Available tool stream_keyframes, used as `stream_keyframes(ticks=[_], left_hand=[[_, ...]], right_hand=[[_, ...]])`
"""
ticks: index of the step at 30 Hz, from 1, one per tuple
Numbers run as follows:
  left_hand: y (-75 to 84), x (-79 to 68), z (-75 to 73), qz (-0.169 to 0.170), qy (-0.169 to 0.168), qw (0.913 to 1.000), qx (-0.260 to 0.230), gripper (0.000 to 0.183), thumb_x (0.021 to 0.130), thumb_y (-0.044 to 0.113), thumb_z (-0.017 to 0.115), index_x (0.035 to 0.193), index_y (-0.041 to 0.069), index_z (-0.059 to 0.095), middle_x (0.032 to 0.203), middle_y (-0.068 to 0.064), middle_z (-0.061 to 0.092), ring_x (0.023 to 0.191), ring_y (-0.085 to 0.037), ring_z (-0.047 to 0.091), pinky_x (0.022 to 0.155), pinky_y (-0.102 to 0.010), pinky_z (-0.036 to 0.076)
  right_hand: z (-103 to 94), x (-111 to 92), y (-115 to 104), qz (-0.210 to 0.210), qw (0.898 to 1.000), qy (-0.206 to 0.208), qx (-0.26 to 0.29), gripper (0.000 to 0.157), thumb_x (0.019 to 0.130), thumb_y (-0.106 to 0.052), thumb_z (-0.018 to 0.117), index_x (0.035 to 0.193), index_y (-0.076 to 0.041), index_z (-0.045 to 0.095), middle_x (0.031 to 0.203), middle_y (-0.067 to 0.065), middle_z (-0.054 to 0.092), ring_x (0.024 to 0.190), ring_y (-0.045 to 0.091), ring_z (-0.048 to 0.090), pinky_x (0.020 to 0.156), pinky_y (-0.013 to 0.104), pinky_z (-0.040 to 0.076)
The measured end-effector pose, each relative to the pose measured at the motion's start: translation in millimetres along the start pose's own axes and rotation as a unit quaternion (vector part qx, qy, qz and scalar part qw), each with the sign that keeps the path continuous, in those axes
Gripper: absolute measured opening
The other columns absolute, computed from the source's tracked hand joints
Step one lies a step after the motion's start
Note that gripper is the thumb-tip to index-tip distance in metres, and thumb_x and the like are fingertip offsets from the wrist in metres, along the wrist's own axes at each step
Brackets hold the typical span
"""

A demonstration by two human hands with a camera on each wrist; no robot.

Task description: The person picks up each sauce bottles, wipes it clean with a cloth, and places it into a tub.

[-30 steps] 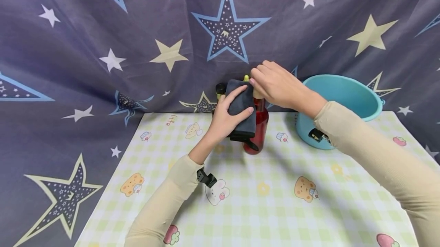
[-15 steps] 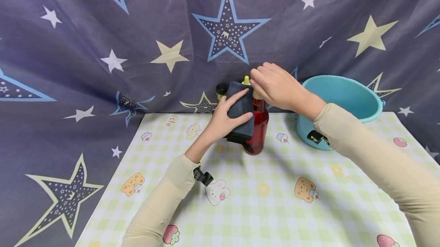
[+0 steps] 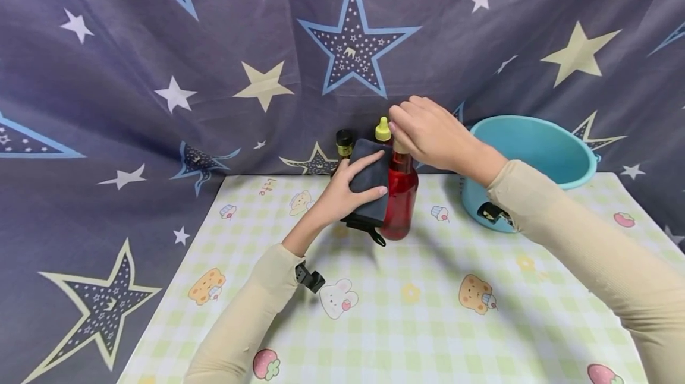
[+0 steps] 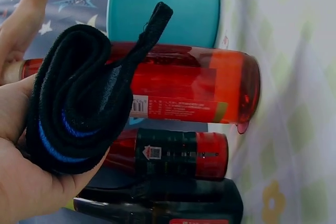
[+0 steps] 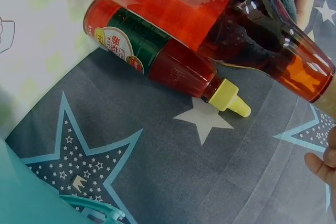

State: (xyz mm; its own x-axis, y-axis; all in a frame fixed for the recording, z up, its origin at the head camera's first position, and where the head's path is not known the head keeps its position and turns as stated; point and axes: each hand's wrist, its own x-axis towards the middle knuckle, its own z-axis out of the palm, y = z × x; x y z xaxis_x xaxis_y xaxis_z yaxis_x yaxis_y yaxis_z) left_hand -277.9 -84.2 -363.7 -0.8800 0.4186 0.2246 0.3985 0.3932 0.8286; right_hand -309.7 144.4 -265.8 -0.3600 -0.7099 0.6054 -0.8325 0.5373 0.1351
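Observation:
A tall bottle of red liquid (image 3: 401, 205) stands upright at the back of the table. My right hand (image 3: 428, 131) grips it at the tan top (image 4: 13, 72), fingers curled round. In my left hand (image 3: 339, 194) is a folded dark cloth (image 3: 370, 213), held between thumb and fingers against the bottle's left side. The left wrist view shows its rolled layers, a blue stripe inside and a black loop (image 4: 156, 24) sticking out. Behind stand a sauce bottle with a yellow nozzle cap (image 3: 383, 129) and a dark bottle with a black cap (image 3: 344, 141), both partly hidden.
A turquoise bucket (image 3: 535, 143) stands at the back right, beneath my right forearm. Its handle (image 5: 92, 203) shows in the right wrist view. A star-patterned curtain (image 3: 257, 27) hangs right behind the checked tablecloth (image 3: 374, 324).
My left hand has slid the cloth down and slightly left along the red bottle, uncovering more of the yellow cap and the bottle. My right hand stays on the bottle's top.

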Motion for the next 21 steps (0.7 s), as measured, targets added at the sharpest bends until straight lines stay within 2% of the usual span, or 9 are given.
stream_keyframes(ticks=[21], left_hand=[[-28.5, -5.4, 10.2, -0.047, -0.015, 0.9987, 0.015, 0.065, 0.095, 0.032, 0.074, 0.153, 0.037, 0.046, 0.143, -0.017, 0.043, 0.114, -0.028, 0.047, 0.095, -0.045, 0.046]], right_hand=[[1.1, 0, -2, 0.006, 1.000, 0.008, -0.003, 0.025, 0.107, -0.016, 0.047, 0.084, -0.006, 0.046, 0.071, 0.008, 0.042, 0.067, 0.025, 0.036, 0.072, 0.038, 0.030]])
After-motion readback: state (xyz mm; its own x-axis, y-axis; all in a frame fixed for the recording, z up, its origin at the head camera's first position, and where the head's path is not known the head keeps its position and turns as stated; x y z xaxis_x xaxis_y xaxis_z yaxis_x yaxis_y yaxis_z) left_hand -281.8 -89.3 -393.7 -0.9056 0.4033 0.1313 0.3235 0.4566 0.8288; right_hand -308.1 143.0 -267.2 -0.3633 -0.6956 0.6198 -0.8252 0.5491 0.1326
